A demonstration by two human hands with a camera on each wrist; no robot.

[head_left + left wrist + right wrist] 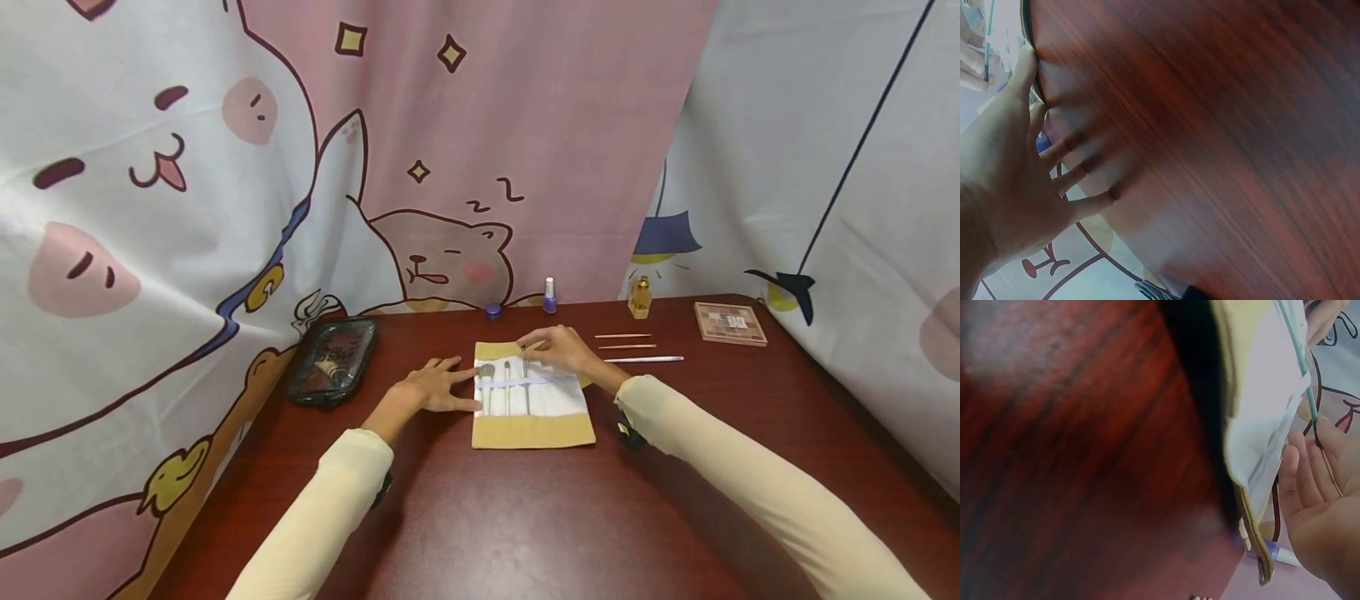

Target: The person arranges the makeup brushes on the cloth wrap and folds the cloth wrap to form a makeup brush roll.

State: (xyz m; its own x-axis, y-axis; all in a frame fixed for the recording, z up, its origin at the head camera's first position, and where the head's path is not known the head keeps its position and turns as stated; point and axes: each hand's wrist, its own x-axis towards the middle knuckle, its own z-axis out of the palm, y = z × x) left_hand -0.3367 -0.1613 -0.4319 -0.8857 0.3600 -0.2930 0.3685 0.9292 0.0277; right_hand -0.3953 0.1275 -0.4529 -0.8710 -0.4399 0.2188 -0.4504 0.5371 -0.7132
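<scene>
The head view alone shows the whole layout: a cloth brush roll (532, 400) lies open on the dark red table (525, 517), with three brushes (505, 385) tucked side by side under its band. The left hand (435, 388) lies flat with fingers spread and straight, its fingertips on the left edge of the roll, gripping nothing. The right hand (558, 348) rests at the far edge of the roll, pinching the tip of the thin rightmost brush (525, 379). The left wrist view shows only the open palm (1004, 181) pressed to the wood. The right wrist view shows the roll's edge (1254, 425) up close and the thin green handle (1300, 359) running to the fingers (1310, 462). To the right of the roll lie three slim sticks (630, 347); farther right is an eyeshadow palette (730, 323). At the far edge stand small bottles (550, 296), and left of the left hand sits a clear pouch (332, 360).
</scene>
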